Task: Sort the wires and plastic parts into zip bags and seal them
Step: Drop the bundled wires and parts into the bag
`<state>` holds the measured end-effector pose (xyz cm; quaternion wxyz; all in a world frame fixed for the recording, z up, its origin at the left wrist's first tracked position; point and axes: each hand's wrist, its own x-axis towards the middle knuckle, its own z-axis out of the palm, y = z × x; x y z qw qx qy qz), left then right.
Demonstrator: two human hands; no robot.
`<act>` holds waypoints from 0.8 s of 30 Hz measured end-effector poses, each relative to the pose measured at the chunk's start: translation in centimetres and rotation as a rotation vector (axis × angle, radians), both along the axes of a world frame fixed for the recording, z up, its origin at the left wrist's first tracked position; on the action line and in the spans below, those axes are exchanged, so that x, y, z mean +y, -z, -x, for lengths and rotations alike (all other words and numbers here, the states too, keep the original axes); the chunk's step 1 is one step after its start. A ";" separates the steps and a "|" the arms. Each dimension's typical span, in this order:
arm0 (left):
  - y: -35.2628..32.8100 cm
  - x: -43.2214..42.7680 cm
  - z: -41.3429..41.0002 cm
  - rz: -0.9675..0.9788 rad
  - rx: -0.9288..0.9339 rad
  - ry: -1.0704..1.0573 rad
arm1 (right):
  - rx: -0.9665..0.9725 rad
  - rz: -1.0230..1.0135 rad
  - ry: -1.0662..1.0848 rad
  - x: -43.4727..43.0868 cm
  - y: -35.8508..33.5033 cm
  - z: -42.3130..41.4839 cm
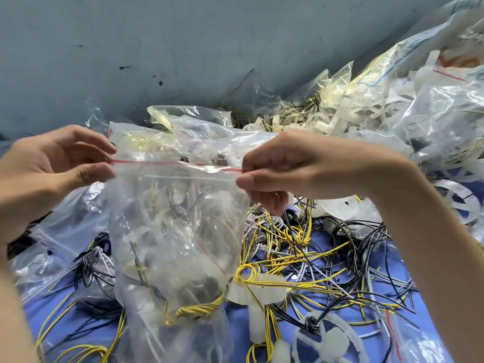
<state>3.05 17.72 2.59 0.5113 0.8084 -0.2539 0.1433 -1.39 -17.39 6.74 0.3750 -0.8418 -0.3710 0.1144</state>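
A clear zip bag point(178, 231) with a red line along its top hangs in the middle of the view. It holds white plastic parts and a coil of yellow wire at the bottom. My left hand point(49, 169) pinches the bag's top left corner between thumb and fingers. My right hand point(296, 169) pinches the top right corner at the zip strip. The strip is stretched flat between both hands. Loose yellow, black and grey wires point(314, 258) lie on the blue surface point(403, 263) below.
Several filled clear bags point(392, 106) and white plastic parts point(327, 124) are heaped at the back right against a grey wall point(183, 48). More bags point(65, 231) lie at the left. White plastic rings point(327, 339) sit among wires at the front.
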 end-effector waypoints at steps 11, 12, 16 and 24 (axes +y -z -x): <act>-0.8 0.2 0.2 0.049 -0.089 -0.011 | -0.119 0.010 0.011 -0.2 -0.2 -0.1; -0.9 0.0 0.4 0.072 -0.076 -0.004 | -0.122 -0.004 0.010 -0.2 -0.2 -0.1; 0.0 0.5 0.0 0.051 0.001 0.033 | -0.064 -0.022 0.001 -0.1 0.2 -0.1; 0.1 -0.7 0.1 0.039 0.037 0.070 | -0.007 -0.068 -0.013 0.5 0.5 -0.1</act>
